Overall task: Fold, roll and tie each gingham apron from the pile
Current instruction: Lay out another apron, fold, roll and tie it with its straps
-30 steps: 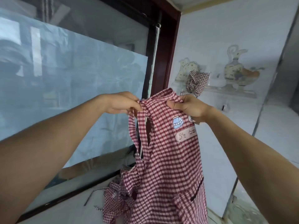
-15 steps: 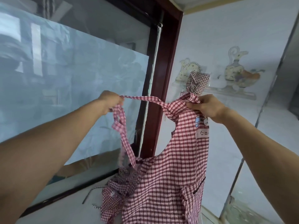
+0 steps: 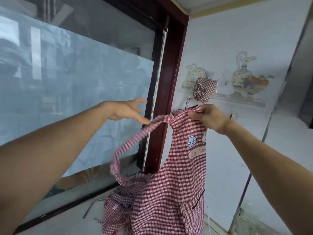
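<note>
A red-and-white gingham apron [image 3: 171,192] with a cartoon patch on its bib hangs in the air in front of me. My right hand [image 3: 207,117] grips the top edge of the bib. The neck strap [image 3: 133,142] loops down to the left of the bib. My left hand [image 3: 127,110] is spread with relaxed fingers; its lowest fingertip is at the strap's upper end and holds nothing. More gingham fabric [image 3: 116,206] lies bunched on the counter below.
A large window [image 3: 76,92] with a dark red frame [image 3: 171,82] fills the left. A tied gingham bundle [image 3: 203,89] hangs on the tiled wall [image 3: 220,48] above my right hand. The pale counter [image 3: 67,223] runs below the window.
My left hand has let go of the neck strap and opened; the strap now sags in a loop. My right hand still holds the bib top.
</note>
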Action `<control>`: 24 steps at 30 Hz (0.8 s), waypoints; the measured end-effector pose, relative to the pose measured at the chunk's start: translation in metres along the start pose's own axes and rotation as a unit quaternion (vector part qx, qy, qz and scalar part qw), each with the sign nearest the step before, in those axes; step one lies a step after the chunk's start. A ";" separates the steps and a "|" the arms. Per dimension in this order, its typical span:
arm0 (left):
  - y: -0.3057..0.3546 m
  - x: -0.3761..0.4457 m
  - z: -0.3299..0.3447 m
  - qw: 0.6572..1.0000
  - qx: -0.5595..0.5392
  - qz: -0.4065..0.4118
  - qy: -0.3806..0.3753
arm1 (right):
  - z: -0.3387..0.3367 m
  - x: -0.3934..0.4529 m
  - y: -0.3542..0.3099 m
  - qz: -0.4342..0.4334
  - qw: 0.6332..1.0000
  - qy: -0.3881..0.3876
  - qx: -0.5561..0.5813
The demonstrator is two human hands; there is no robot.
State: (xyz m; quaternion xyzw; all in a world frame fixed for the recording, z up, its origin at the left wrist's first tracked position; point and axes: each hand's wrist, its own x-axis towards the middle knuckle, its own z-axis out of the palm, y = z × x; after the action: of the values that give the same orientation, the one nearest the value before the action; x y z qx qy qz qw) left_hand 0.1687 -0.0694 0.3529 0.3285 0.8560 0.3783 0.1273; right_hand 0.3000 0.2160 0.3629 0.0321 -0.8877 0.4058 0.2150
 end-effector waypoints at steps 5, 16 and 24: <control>0.035 0.009 0.046 0.991 -0.035 0.128 -0.015 | 0.020 0.003 -0.011 -0.004 0.998 -0.052 -0.023; 0.041 0.019 0.085 0.989 0.032 0.140 -0.022 | 0.015 0.000 -0.010 0.015 0.999 -0.020 -0.029; 0.026 0.016 0.053 0.972 -0.207 0.103 -0.052 | -0.003 -0.004 -0.008 0.040 0.995 -0.082 0.040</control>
State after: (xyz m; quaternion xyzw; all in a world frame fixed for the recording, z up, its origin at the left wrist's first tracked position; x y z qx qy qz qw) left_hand 0.1937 -0.0158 0.3361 0.4001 0.7131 0.5409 0.1971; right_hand 0.3062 0.2128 0.3687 0.0381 -0.8859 0.4457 0.1232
